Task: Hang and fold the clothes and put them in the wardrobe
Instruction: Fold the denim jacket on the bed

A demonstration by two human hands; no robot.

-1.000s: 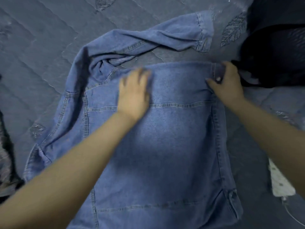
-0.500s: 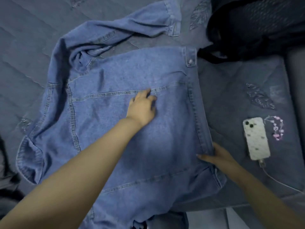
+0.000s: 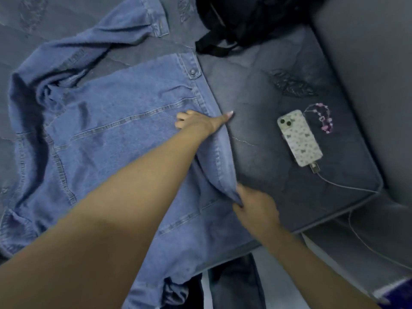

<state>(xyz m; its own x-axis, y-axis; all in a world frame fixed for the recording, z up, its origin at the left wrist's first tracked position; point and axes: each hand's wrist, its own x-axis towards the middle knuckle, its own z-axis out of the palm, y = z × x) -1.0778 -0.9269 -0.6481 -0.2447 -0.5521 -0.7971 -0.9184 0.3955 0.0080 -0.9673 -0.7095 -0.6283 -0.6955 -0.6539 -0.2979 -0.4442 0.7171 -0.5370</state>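
The jacket (image 3: 107, 139) is spread back-up on the bed (image 3: 267, 85), its hem hanging over the near edge and one sleeve (image 3: 100, 41) thrown up and across toward the far side. Compared with half a second ago, the left hand (image 3: 196, 122) has been slid from the middle of the back panel to the right side seam, where it is pressed on the denim with the thumb stretched out past the edge and the other fingers partly hidden. The right hand (image 3: 254, 206), flat at the lower seam before, is now seen with its fingers clenched round that edge, which has been lifted off the bed into a raised fold. The view has also been shifted toward the right.

Right of the jacket a stretch of quilt is left open as far as the phone (image 3: 299, 138), with its cable (image 3: 338, 184) and a bead charm (image 3: 324, 118). A black bag (image 3: 245, 21) is set just beyond the jacket's upper right corner.
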